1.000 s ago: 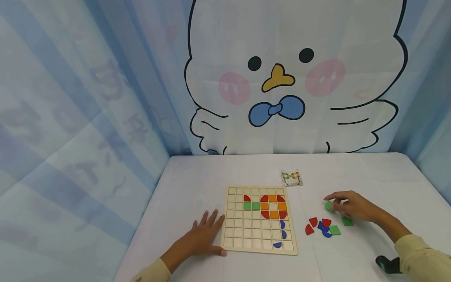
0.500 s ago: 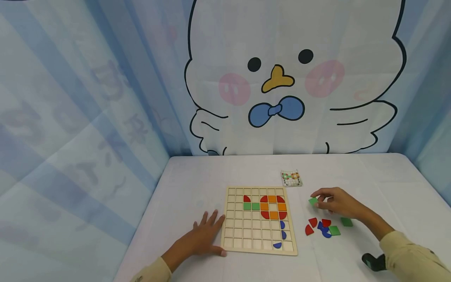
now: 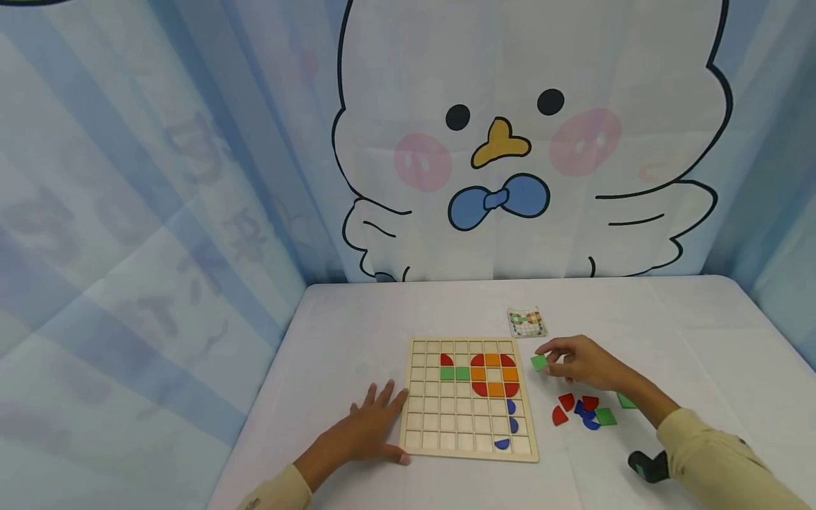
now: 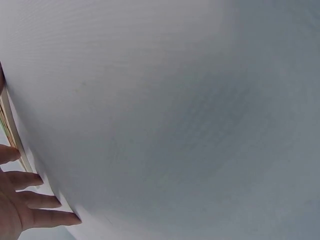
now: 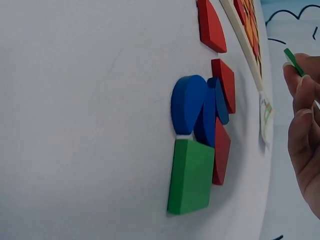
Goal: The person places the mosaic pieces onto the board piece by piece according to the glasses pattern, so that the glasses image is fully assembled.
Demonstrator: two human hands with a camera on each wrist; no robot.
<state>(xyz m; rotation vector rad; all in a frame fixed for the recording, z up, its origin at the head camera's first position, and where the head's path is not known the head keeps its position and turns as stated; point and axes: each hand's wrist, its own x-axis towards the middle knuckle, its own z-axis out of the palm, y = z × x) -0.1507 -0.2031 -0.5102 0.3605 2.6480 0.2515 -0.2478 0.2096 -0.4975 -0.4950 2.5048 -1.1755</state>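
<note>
My right hand pinches a green square tile between thumb and fingers, just off the right edge of the wooden grid board. In the right wrist view the same tile shows edge-on at the fingertips. With fingers spread, my left hand rests at the board's left edge, its thumb by the lower corner. On the board lie a ring of red and orange tiles, a single red quarter-round tile, two green squares, and blue half-round tiles at lower right.
Loose red tiles, blue tiles and a green square lie in a cluster right of the board. Another green tile is partly behind the right forearm. A small pattern card lies beyond the board's far right corner.
My right hand has moved left toward the board, carrying the green square tile away from the loose pieces. The left hand has stayed in place.
</note>
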